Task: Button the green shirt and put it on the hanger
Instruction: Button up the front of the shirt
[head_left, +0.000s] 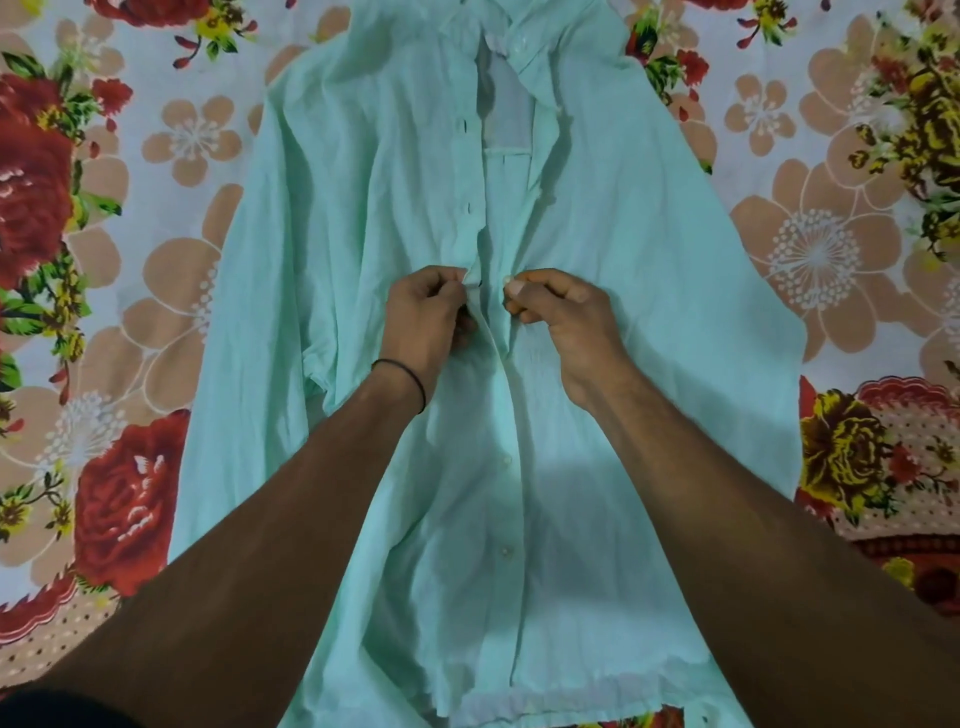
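Green shirt (597, 218) lies flat, front up, on your floral bedsheet (156, 156), where your left hand (428, 312) pinches the buttonhole placket and your right hand (563, 317) pinches what looks like a button opposite.

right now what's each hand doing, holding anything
Left hand: closed, pinching the buttonhole edge of the pale green cotton shirt.
Right hand: closed, grip on the shirt's button-side edge; button itself not clear.
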